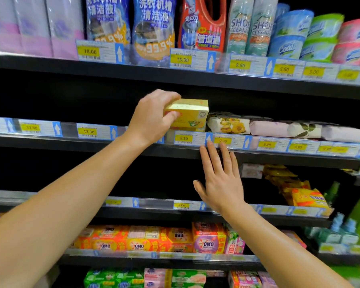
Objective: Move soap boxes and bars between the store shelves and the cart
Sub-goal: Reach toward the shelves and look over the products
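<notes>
My left hand (pixel 152 117) grips a yellow soap box (pixel 190 110) by its left end, holding it on top of another yellow box (pixel 192 124) on the second shelf (pixel 92 140). My right hand (pixel 220 179) is open with straight fingers, raised in front of the shelf below, fingertips near the price strip. Wrapped soap bars (pixel 229 123) lie in a row to the right of the boxes. The cart is out of view.
Detergent bottles and pouches (pixel 154 30) fill the top shelf. Yellow soap packs (pixel 308 198) sit on the third shelf at right. OMO soap packs (pixel 175 240) line the shelf below. The left half of the second and third shelves is dark.
</notes>
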`<state>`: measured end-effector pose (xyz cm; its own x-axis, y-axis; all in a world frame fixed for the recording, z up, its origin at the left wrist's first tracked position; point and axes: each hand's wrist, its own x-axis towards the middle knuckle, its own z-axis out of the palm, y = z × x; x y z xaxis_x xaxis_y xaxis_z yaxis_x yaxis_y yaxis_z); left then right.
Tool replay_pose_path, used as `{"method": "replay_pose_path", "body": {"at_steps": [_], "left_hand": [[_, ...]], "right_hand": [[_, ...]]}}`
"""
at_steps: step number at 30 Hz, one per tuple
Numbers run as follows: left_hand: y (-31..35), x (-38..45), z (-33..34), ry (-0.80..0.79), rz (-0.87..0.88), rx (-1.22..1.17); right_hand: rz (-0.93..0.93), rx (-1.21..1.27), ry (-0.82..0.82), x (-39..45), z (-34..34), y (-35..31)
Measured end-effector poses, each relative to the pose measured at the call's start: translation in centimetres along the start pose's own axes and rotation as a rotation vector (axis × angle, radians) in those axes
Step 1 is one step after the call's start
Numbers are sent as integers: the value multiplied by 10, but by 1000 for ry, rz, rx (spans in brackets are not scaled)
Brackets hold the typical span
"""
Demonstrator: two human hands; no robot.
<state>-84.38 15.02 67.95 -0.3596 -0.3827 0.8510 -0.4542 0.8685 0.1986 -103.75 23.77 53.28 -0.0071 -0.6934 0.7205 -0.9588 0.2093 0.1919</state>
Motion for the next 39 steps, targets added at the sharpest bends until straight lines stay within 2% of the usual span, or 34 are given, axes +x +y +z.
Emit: {"method": "replay_pose_path", "body": {"at_steps": [4, 10, 15, 22, 26, 39], "left_hand": [[-2, 6, 9, -134, -54, 17], [-9, 7, 21, -242, -159, 3], [-13, 8, 27, -350, -188, 88], [-3, 12, 24, -405, -263, 45], [-1, 16, 23, -425, -263, 94], [3, 16, 20, -430, -296, 43]], "right_hand": [[16, -22, 0, -1, 4, -2], [30, -27, 5, 0, 10, -3], [38, -5, 46, 0, 13, -5], [46, 6, 53, 0, 13, -7], [47, 8, 41, 0, 14, -5], [54, 21, 33, 0, 13, -6]]}}
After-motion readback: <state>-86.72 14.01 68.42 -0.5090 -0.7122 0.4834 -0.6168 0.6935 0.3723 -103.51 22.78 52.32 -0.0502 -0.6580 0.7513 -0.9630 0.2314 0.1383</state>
